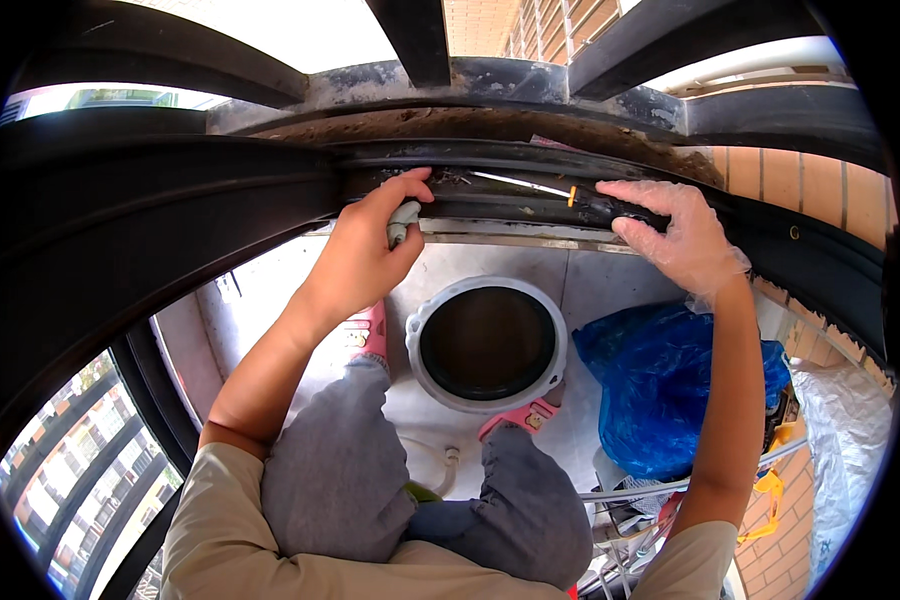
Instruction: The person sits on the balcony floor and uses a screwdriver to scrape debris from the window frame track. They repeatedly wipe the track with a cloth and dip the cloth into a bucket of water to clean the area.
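Note:
My right hand, in a clear plastic glove, grips a screwdriver by its black handle with a yellow collar. Its thin metal shaft points left along the dark window track, and the tip lies beside some loose dirt. At the left of the same track, my bare left hand has its fingers curled around a grey-green cloth. The fingertips of that hand reach the track, close to the dirt.
A white bucket of dark water stands on the pale floor below the track. To its right lies a blue plastic bag, near a metal rack. Black window bars rise beyond the track. A white sack hangs at far right.

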`<state>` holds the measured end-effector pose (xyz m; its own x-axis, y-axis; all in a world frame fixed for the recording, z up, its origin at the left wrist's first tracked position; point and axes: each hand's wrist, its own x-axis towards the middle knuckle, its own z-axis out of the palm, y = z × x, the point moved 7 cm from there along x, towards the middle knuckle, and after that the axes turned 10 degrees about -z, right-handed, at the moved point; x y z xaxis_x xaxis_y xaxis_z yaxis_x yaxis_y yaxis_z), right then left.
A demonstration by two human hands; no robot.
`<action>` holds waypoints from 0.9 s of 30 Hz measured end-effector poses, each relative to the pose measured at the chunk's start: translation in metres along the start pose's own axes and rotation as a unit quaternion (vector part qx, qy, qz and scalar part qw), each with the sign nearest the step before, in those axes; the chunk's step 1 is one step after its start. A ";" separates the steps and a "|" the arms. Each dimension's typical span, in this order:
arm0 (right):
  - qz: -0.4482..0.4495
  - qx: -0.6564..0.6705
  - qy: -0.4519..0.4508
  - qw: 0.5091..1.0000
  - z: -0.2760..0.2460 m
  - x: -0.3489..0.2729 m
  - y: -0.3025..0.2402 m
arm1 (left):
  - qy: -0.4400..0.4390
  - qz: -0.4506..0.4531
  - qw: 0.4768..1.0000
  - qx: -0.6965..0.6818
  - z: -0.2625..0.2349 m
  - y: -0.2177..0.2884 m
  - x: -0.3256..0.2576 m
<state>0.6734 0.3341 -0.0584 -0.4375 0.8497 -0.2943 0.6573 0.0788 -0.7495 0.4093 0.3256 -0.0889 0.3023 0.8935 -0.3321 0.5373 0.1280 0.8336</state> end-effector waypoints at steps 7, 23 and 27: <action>0.043 0.057 -0.017 0.997 0.015 0.005 -0.003 | -0.028 -0.018 0.999 0.005 0.007 -0.004 0.000; 0.007 0.062 0.016 0.998 0.022 0.000 0.000 | -0.013 0.043 0.997 0.059 0.008 0.007 -0.002; 0.021 0.060 0.011 0.998 0.019 0.002 0.000 | -0.007 0.094 0.992 0.089 0.010 0.010 0.000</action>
<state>0.6613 0.3256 -0.0703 -0.3965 0.8625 -0.3145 0.5955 -0.0191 -0.8031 0.4223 0.3230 -0.0852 0.4207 0.8879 -0.1863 0.6007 -0.1187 0.7906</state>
